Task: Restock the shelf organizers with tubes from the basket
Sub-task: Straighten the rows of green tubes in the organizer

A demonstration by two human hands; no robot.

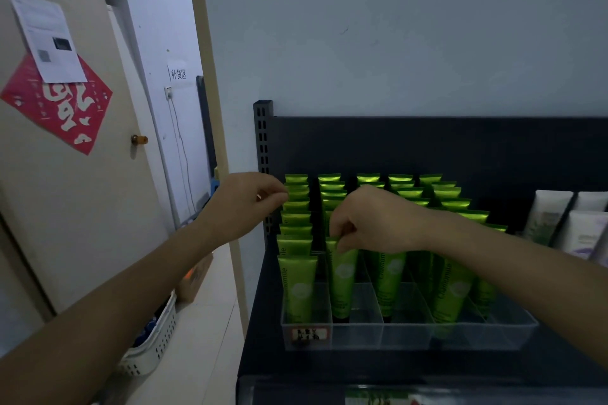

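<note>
A clear plastic organizer (408, 335) on the dark shelf holds several rows of upright green tubes. My right hand (371, 220) pinches the crimped top of the front green tube (342, 279) in the second lane from the left. My left hand (250, 200) hovers at the left end of the rows, fingers pinched together beside the tops of the leftmost lane's tubes (296, 207); whether it grips one is unclear. A white perforated basket (158, 339) sits on the floor at lower left, partly hidden by my left forearm.
White tubes (566, 223) stand in another organizer at the right edge. A slotted shelf upright (263, 141) rises behind my left hand. A door with a red poster (56, 108) is at the left, and a cardboard box (195, 276) lies on the floor.
</note>
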